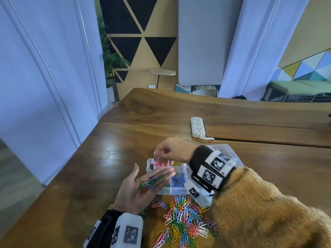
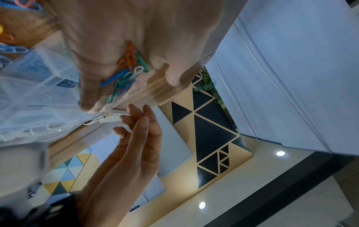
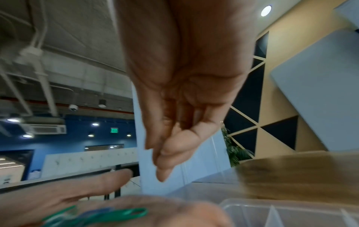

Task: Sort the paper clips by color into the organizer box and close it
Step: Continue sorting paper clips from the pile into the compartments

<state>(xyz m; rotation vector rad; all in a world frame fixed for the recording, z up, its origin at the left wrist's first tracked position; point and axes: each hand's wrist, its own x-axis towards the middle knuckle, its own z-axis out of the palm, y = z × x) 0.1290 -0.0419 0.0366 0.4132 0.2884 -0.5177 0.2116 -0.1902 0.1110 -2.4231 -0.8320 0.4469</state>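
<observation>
Head view: left hand (image 1: 138, 190) palm-up beside the clear organizer box (image 1: 179, 191) on the wooden table (image 1: 111, 158), grip flat and relaxed, cradling a small bunch of green, blue and red paper clips (image 1: 151, 183). Right hand (image 1: 170, 152) above the box's pink-clip compartment (image 1: 161, 163), fingertips pinched together, contents of that grip impossible to tell. Loose multicoloured clip pile (image 1: 184, 219) just in front of the box, lid open.

An open-plan office; a long wooden table (image 1: 161, 111) with power strip (image 1: 196, 126); acoustic wall panels (image 1: 202, 40); exit sign (image 3: 114, 130); exposed ceiling ducts (image 3: 44, 76).
</observation>
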